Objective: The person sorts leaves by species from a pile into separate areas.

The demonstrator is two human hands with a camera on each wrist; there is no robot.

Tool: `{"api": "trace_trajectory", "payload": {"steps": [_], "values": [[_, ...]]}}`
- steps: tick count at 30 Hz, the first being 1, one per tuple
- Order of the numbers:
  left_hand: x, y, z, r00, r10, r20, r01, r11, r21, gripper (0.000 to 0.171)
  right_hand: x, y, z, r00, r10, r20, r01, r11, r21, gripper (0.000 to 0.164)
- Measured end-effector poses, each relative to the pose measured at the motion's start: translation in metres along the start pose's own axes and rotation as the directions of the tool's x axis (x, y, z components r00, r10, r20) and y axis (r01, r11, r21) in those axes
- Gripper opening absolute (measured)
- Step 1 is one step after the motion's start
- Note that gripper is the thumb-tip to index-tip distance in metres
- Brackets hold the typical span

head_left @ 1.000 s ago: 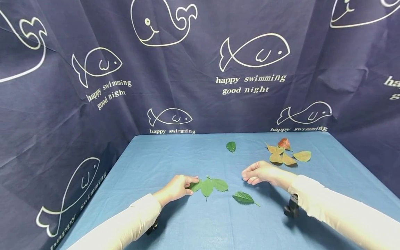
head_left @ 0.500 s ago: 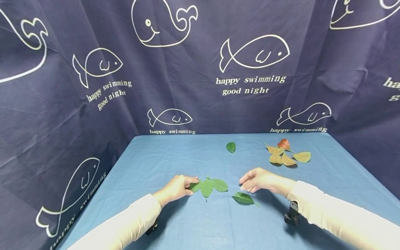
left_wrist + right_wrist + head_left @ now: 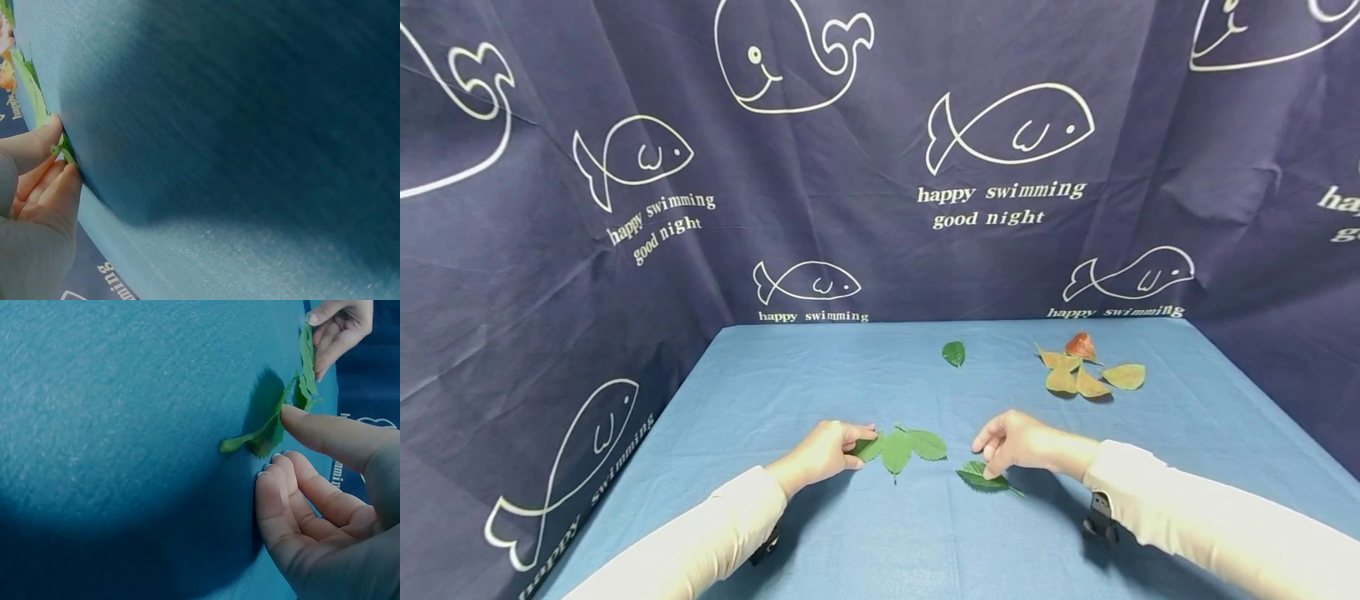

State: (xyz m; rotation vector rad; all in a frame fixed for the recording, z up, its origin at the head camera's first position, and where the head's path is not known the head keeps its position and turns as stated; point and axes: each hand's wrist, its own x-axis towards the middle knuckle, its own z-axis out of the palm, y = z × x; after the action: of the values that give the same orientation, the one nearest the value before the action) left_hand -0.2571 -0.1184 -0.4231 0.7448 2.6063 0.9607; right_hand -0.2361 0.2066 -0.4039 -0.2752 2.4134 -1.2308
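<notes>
Pinching the leaf cluster [image 3: 897, 452] with the left hand [image 3: 826, 448]; touching the near-right leaf [image 3: 974, 477] with the right hand [image 3: 1021, 440], holding thumb [image 3: 319, 430] and fingers [image 3: 270, 494] apart.

The middle leaf [image 3: 897, 452] is light green and oval, one pointed end toward the person. The left leaf [image 3: 869, 448], also green, sits just beside it on the left, its outer end pinched by the left hand [image 3: 826, 446]. The right leaf [image 3: 928, 444], light green, spreads out on the right of the middle leaf. Farther right and slightly nearer the person lies the loose leaf [image 3: 975, 478]: darker, saw-edged, raised and curled, stalk pointing away from the middle leaf. The right hand [image 3: 1024, 442] has its thumb tip at this leaf, fingers spaced from the thumb.
</notes>
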Motion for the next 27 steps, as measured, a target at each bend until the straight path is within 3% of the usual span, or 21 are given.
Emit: {"api": "trace_trajectory", "payload": {"steps": [13, 27], "values": [[0.000, -0.001, 0.000, 1.000, 0.010, -0.002, -0.010, 1.000, -0.005, 0.049, -0.003, 0.001, 0.008, 0.998, -0.063, -0.020, 0.062, 0.997, -0.043, 0.025], [0.000, -0.001, -0.001, 1.000, -0.002, 0.005, 0.002, 1.000, -0.003, 0.050, -0.004, -0.001, 0.013, 0.997, -0.042, -0.058, 0.037, 0.995, -0.092, 0.008]]}}
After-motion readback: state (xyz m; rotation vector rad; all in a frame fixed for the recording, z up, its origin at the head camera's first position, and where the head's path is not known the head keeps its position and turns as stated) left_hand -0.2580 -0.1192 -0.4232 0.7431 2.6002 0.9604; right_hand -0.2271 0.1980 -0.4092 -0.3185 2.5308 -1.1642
